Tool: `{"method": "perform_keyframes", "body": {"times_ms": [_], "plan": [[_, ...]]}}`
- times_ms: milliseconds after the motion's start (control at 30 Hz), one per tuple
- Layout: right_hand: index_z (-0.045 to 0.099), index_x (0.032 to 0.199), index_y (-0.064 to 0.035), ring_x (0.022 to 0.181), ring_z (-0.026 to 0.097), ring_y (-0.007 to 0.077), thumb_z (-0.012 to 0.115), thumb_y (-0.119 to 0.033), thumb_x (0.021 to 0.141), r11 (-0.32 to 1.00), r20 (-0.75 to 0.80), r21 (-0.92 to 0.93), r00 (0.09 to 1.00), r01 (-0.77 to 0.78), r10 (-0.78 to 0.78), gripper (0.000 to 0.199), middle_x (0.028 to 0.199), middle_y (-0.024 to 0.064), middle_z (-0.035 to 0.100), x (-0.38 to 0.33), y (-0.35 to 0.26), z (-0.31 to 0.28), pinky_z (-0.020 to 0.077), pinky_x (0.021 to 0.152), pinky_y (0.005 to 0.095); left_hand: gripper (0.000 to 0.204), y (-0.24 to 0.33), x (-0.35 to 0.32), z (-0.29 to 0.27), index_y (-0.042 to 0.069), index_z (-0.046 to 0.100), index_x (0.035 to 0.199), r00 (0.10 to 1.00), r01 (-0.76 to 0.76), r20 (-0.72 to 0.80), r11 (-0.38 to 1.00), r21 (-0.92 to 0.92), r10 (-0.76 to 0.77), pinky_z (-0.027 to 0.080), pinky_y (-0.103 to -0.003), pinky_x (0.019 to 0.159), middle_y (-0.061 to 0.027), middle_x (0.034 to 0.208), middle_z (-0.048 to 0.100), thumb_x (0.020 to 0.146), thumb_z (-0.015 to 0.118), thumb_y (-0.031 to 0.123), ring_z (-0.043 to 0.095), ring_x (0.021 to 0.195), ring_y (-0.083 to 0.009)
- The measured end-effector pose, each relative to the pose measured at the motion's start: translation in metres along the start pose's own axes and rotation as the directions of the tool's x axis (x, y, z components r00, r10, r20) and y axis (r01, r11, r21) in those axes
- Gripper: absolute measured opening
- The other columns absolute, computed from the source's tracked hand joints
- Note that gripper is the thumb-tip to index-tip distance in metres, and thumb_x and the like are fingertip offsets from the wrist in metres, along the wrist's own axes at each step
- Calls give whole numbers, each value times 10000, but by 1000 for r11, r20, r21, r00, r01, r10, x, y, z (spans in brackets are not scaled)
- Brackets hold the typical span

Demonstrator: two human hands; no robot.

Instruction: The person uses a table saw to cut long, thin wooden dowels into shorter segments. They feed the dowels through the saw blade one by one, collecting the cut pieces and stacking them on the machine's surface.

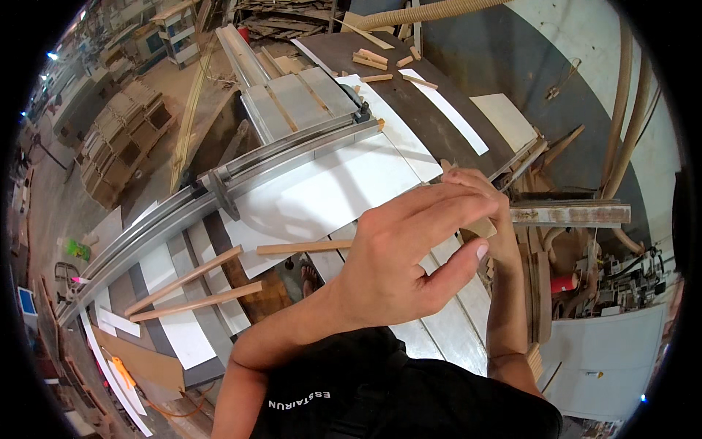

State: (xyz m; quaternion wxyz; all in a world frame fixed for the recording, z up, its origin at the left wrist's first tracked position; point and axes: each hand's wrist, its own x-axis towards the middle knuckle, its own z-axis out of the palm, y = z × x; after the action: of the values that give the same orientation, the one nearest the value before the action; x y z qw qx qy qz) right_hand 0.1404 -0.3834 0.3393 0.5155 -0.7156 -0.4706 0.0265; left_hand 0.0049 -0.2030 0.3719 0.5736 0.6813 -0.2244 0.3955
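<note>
My left hand (398,256) is large in the middle, over the white board. Its fingers curve forward, the thumb stands below them, and a pale piece of wood (480,228) shows between. Just beyond it, my right hand (475,179) has its fingers bent round the same wood, partly hidden behind the left. A white board (329,179) lies beneath, against the long metal fence (292,150) of a saw table. Closest to my left forearm is a wooden strip (303,248).
Two more wooden strips (197,300) lie on white and grey boards at left. Small wood offcuts (371,60) and a white strip (453,110) rest on the dark table. A metal beam (570,214) juts out at right. An orange-handled tool (123,373) lies lower left.
</note>
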Motion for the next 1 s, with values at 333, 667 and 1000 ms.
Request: {"method": "perform_keyframes", "body": {"times_ms": [333, 667, 1000], "plan": [[656, 1216, -29, 1161, 577, 242, 770, -220, 852, 992, -16, 117, 998, -51, 53, 427, 1212, 104, 635, -4, 6, 9, 427, 1041, 382, 213, 19, 1, 2, -23, 726, 1007, 982, 190, -35, 977, 96, -188, 554, -256, 777, -143, 990, 756, 794, 739, -23, 738, 858, -175], [660, 1213, -29, 1154, 584, 240, 770, -160, 844, 1000, 24, -15, 999, 25, -25, 406, 1203, 105, 639, -4, 3, 3, 435, 1032, 376, 238, 21, 1, -2, -25, 734, 1041, 966, 257, -12, 966, 15, -257, 554, -257, 804, -148, 1009, 759, 827, 634, -52, 737, 902, -171], [657, 1201, -19, 1140, 589, 233, 745, -83, 844, 999, -17, -1, 999, -39, 39, 373, 1194, 114, 633, -3, 4, 5, 446, 1006, 359, 222, 21, 2, -1, -25, 727, 1045, 968, 249, -10, 969, -4, -249, 554, -258, 785, -153, 1015, 755, 833, 663, -49, 731, 876, -170]]}}
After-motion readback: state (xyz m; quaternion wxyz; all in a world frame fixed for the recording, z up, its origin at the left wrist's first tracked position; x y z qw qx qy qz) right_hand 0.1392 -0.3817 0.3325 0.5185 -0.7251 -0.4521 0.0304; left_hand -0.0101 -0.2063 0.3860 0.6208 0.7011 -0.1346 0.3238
